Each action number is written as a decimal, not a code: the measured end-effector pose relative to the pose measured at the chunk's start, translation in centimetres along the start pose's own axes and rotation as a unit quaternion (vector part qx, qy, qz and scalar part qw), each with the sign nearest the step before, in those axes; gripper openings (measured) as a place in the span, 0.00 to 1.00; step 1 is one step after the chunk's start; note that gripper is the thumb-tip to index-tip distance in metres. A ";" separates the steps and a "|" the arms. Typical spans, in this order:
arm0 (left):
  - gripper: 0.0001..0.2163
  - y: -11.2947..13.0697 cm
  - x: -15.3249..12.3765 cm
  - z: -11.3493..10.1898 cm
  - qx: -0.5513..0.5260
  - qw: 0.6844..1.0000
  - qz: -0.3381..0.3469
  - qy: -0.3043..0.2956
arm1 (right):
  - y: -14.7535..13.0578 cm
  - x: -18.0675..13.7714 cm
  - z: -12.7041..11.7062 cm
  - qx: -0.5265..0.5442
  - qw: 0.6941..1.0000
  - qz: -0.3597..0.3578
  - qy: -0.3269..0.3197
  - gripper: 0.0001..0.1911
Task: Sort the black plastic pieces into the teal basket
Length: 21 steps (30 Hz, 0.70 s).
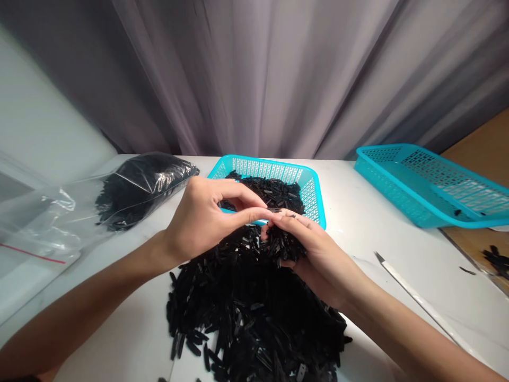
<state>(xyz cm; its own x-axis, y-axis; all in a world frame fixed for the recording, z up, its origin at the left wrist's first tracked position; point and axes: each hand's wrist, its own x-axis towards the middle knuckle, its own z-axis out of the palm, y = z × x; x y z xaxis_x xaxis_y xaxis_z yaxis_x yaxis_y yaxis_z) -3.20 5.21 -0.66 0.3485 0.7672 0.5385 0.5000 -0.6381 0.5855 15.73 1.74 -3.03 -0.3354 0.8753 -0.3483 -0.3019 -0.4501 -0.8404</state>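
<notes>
- Nearest me: big heap of black plastic strips point(254, 313) on white table point(382, 233), spreading from bottom edge up toward centre. Loose strays at its left edge.
- Above heap, both hands meet mid-frame. Right hand point(318, 254) palm-up, fingers curled round a bunch of black strips point(284, 244); closed on them.
- Left hand point(207, 217) comes in from left, thumb + forefinger pinched together at top of that bunch, touching right fingertips. What's betw. the pinch: can't tell, too small/dark.
- Right of the arms: thin white blade-like strip point(417, 300) lying diagonal on table, apart from heap.
- Left side: clear plastic bags point(43, 233), one w/ red line; further back a clear bag full of black strips point(143, 185).
- Behind hands: teal perforated basket point(314, 196), holds more black strips, just beyond heap.
- Far right: second teal basket point(425, 183), near-bare inside, partly over table edge. A few black bits on brown surface point(497, 262) past it.
- Backdrop: grey curtain point(254, 74).
</notes>
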 end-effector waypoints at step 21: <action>0.04 0.7 -0.9 1.2 -0.046 0.989 0.088 -0.107 | 0.4 0.6 -0.7 0.111 0.993 0.006 0.044 0.11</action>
<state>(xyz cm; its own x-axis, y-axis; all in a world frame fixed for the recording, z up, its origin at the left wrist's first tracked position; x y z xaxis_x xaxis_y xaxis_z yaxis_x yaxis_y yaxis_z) -2.17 4.14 -1.46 0.5890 0.6336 0.5016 0.3464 -0.7587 0.5517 15.99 2.25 -3.85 -0.2629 0.8778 -0.4004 -0.4916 -0.4790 -0.7272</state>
